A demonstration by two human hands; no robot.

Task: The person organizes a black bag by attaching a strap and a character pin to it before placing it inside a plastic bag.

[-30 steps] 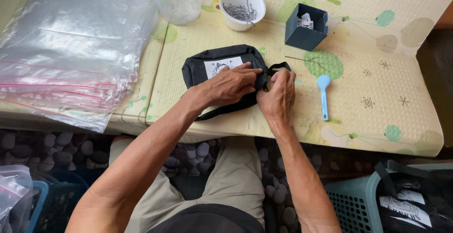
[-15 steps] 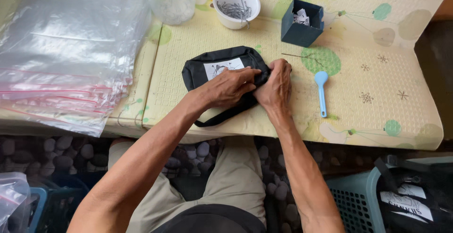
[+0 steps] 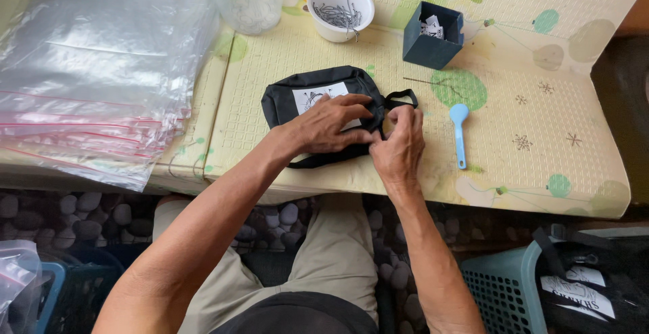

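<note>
Moved: both hands have slid slightly right along the pouch.
Pouch [image 3: 318,94]: black soft fabric, rounded, flat on textured mat [image 3: 541,165].
Left hand [image 3: 331,126]: fingers spread, pressing pouch.
Right hand [image 3: 400,148]: pinching pouch's strap [image 3: 400,96].

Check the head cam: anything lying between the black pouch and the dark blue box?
In the head view, between the black pouch and the dark blue box lies only a thin dark pin on the patterned mat; the rest is bare.

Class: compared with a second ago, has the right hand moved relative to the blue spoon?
No real move: the right hand stays left of the blue spoon, on the black pouch.
</note>
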